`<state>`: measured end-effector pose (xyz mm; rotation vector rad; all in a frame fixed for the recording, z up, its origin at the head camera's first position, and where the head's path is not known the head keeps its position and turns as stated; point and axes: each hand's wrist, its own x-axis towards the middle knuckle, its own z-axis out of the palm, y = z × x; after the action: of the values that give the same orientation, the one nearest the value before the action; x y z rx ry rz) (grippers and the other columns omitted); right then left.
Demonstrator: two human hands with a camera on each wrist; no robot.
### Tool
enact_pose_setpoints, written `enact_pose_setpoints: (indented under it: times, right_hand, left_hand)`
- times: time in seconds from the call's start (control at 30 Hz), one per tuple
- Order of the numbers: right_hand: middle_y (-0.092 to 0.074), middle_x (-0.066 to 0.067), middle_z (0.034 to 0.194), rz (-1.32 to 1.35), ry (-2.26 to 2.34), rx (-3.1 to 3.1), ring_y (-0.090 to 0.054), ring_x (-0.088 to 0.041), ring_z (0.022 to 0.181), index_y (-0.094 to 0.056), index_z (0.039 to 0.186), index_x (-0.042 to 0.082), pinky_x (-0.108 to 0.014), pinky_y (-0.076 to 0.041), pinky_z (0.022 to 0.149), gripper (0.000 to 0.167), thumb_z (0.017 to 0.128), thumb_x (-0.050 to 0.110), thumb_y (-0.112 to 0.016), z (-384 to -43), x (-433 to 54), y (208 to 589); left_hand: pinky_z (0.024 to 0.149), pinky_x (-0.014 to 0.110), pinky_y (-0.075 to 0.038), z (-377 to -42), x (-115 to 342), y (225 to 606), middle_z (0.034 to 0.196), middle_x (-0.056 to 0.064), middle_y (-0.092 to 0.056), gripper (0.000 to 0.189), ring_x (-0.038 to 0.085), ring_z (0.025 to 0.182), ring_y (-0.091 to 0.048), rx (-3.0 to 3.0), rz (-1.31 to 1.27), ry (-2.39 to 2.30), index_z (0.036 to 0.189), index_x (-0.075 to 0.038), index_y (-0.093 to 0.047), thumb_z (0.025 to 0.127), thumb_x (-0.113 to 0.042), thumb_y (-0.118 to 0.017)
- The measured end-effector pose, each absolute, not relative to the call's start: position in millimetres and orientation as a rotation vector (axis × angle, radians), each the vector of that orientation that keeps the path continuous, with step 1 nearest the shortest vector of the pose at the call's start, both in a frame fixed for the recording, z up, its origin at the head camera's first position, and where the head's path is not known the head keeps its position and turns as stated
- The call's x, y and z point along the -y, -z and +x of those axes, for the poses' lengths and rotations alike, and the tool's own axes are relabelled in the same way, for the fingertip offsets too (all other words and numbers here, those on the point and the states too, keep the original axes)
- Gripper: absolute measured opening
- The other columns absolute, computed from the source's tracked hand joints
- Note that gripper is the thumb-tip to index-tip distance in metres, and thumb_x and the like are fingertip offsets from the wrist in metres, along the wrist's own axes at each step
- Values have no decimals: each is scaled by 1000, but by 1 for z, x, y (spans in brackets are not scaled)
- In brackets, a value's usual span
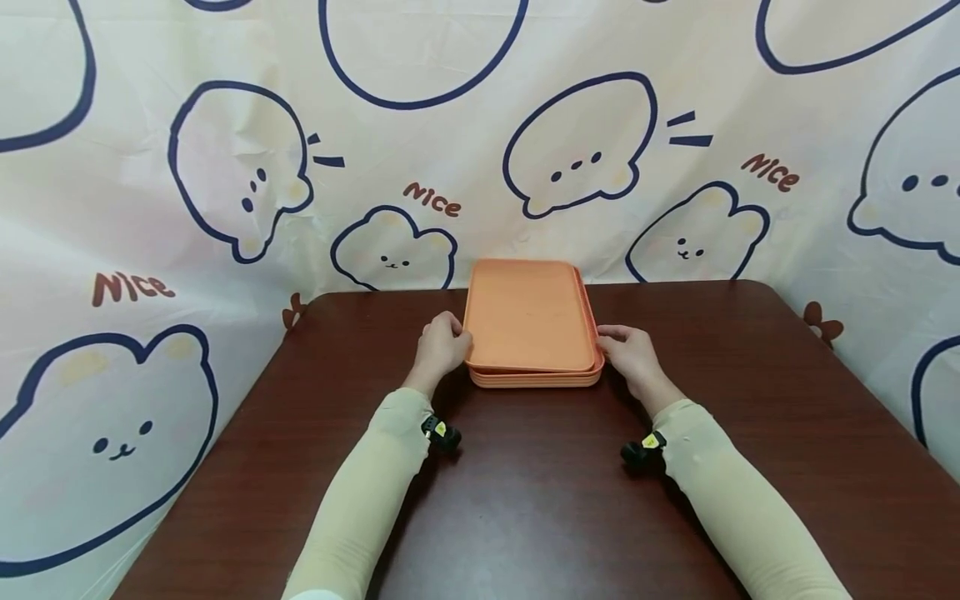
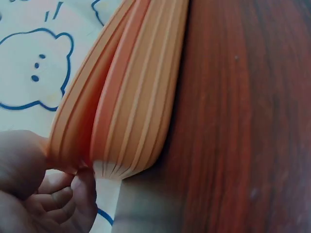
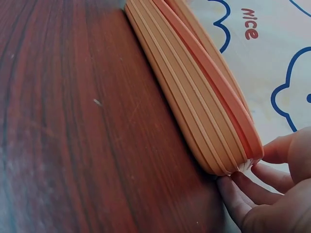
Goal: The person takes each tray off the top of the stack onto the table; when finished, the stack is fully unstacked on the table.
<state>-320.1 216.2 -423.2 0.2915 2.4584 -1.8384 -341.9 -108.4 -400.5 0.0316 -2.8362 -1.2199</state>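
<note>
The upper tray (image 1: 528,315), judged light, stiff and best held by its edge (image 1: 528,367), is being pinched by the left hand (image 1: 442,346); lower trays (image 1: 534,381) are apparently being touched by the loosely spread right hand (image 1: 632,354).

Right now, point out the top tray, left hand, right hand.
Top tray (image 1: 528,315): head view, middle of its flat face.
Left hand (image 1: 440,348): head view, back of the hand.
Right hand (image 1: 634,358): head view, back of the hand.
</note>
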Motion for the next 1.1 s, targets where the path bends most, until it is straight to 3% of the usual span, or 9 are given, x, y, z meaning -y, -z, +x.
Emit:
enact_pose_setpoints:
  times: [0.17, 0.33, 0.53, 0.73, 0.87, 1.1]
  right_hand:
    - [-57, -20, 156, 300, 1814, -2482, -64, -23, 125, -55, 157, 4, -20, -57, 93, 47, 112, 18, -55, -320, -217, 423]
    - [-57, -20, 155, 282, 1808, -2485, -64, -20, 121, -56, 156, 4, -21, -57, 93, 47, 111, 19, -57, -320, -219, 423]
    - [-58, -20, 155, 271, 1789, -2499, -64, -19, 119, -56, 156, 4, -25, -57, 97, 48, 111, 20, -57, -319, -218, 422]
    - [-58, -20, 154, 239, 1779, -2495, -63, -22, 124, -54, 158, 5, -28, -56, 101, 48, 112, 22, -56, -318, -217, 422]
    - [-56, -20, 157, 214, 1767, -2498, -62, -24, 128, -53, 159, 5, -33, -55, 107, 50, 113, 23, -56, -317, -217, 422]
    - [-52, -21, 161, 208, 1738, -2495, -58, -30, 134, -51, 160, 5, -45, -50, 119, 50, 113, 23, -56, -316, -218, 421]
  left_hand:
    - [66, 34, -64, -344, 125, 402, 112, 20, -66, 26, 21, 74, -70, 2623, 227, 1710, 128, 1, -60, 108, -15, -54]
    - [70, 30, -61, -339, 146, 403, 131, 23, -65, 41, 24, 90, -71, 2534, 307, 1821, 148, 1, -54, 112, -18, -48]
    - [69, 27, -56, -337, 168, 401, 142, 25, -60, 41, 26, 99, -67, 2408, 415, 1907, 149, 0, -52, 112, -14, -43]
    - [84, 31, -51, -334, 196, 405, 153, 23, -53, 44, 30, 122, -58, 2237, 559, 1968, 152, 0, -52, 111, -11, -41]
    - [86, 31, -49, -331, 217, 411, 153, 21, -51, 42, 29, 122, -56, 2125, 631, 1981, 150, 0, -55, 111, -11, -43]
    - [73, 25, -48, -326, 255, 418, 155, 17, -48, 40, 25, 115, -56, 2010, 734, 1986, 148, -3, -58, 111, -13, -46]
